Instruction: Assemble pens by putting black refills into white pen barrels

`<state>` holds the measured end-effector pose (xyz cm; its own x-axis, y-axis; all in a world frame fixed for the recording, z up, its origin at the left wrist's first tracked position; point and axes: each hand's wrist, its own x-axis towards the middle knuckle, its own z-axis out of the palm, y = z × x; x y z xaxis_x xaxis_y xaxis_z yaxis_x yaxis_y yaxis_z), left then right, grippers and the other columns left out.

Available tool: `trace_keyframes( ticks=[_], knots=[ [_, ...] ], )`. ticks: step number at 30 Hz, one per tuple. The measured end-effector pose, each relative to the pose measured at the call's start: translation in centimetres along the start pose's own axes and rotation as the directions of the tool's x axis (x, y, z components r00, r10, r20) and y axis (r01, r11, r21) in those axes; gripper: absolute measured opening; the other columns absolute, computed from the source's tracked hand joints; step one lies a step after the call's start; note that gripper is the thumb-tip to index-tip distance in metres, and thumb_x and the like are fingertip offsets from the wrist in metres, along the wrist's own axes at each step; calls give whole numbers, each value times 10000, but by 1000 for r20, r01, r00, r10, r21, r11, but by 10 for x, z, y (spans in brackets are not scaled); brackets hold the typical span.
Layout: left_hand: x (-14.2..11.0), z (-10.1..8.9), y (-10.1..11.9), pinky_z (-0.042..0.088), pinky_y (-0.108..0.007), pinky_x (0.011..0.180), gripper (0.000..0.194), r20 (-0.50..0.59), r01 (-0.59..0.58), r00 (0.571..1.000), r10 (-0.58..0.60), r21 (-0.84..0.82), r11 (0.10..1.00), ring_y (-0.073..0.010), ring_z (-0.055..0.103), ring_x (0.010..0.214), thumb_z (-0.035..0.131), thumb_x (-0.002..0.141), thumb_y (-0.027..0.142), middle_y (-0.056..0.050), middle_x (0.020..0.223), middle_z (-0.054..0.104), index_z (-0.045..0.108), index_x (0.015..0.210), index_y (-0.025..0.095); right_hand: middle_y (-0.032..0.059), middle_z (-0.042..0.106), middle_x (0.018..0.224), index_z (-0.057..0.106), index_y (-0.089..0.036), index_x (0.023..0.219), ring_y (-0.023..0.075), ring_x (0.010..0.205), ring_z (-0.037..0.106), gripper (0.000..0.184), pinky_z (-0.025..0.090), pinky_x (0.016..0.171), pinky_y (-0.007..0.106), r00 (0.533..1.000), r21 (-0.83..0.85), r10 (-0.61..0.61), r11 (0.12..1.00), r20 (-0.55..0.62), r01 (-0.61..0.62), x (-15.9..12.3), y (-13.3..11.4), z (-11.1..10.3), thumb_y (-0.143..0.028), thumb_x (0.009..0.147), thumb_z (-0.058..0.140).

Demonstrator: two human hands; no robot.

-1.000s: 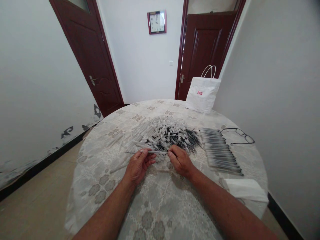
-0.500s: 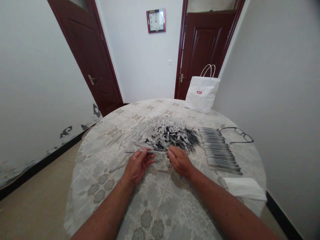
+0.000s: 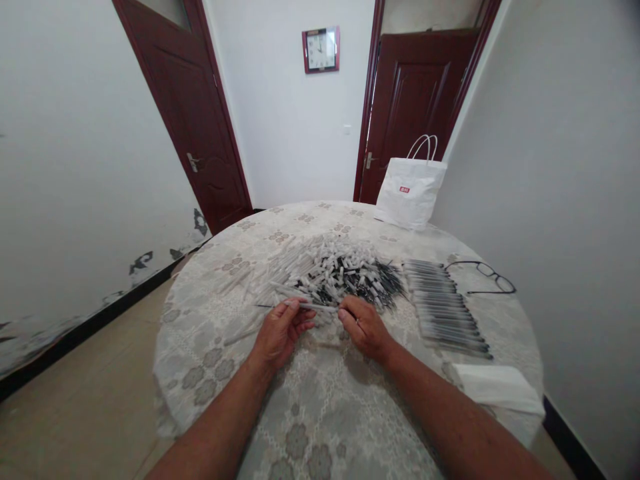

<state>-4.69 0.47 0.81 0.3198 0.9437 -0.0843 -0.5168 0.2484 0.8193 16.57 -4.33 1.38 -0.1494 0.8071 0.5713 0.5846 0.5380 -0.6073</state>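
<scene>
Both hands pinch one pen (image 3: 307,306) above the table (image 3: 320,400): left hand (image 3: 280,332) closed on its barrel, right hand (image 3: 364,325) closed at its right end. The parts heap (image 3: 335,270) lies just beyond; finished pens (image 3: 443,307) lie right, near bare cloth.

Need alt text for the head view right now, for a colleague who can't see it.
Both hands hold one thin pen level over a round table: left hand at one end, right hand at the other. Behind lies a pile of pen parts; to the right, a row of pens, glasses and a white bag.
</scene>
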Motion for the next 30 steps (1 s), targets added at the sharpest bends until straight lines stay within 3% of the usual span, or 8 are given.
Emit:
trace_keyframes(
  ticks=[16,23,30],
  knots=[
    [1,-1,1,622,-279,683,303,12,9,1000,-9,2,1000,-180,735,781,793,803,333,-70,861,736,692,997,125,6,535,717,522,-208,745,152,694,514,327,359,680,278,999,-65,40,997,35,-38,-2,1,3,-311,1024,386],
    [0,1,1,623,-278,669,299,15,12,1000,-12,-4,1000,-182,730,779,798,797,331,-73,853,733,698,987,124,-5,538,659,547,-206,717,142,653,531,381,372,666,269,994,6,97,995,54,-97,-2,0,2,-319,1034,368],
    [0,1,2,621,-277,673,297,31,-11,999,11,-7,1000,-182,728,779,785,809,343,-79,839,736,702,992,124,4,557,774,570,-209,927,159,717,533,150,397,668,267,995,51,104,993,1,-104,-5,0,1,-330,969,492]
  ],
)
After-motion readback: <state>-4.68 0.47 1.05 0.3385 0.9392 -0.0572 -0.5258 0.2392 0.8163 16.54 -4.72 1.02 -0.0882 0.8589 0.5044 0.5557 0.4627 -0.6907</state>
